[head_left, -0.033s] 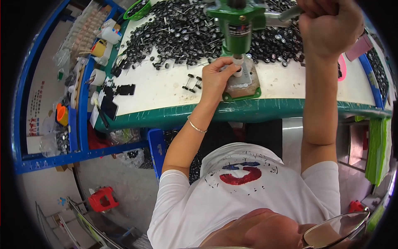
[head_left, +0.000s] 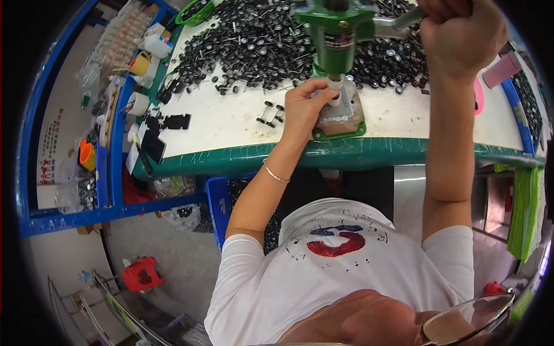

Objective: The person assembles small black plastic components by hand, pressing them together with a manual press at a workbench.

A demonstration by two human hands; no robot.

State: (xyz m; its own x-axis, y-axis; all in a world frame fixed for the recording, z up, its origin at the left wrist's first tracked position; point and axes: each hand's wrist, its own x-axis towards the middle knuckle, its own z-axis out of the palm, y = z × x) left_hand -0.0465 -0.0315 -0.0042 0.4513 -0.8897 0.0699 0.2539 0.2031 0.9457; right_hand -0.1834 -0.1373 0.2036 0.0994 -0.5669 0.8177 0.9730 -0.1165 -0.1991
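A heap of black wheels (head_left: 259, 49) spreads beyond the green press (head_left: 336, 55), presumably to be within reach. Right of the press, the right hand (head_left: 461, 37) is curled closed around its lever (head_left: 408, 19), likely for leverage. At the press's left, the left hand (head_left: 303, 106) has thumb and index nearly together, apparently for steadying; farther left lie wheeled axles (head_left: 265, 112). A white fitting (head_left: 334, 102) stands on the press's base, at those fingertips; whether pinched, I cannot tell.

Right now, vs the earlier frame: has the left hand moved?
No, not visibly. Against the press, the left hand sits in the same place; both shift slightly right in view together, so that's the camera.
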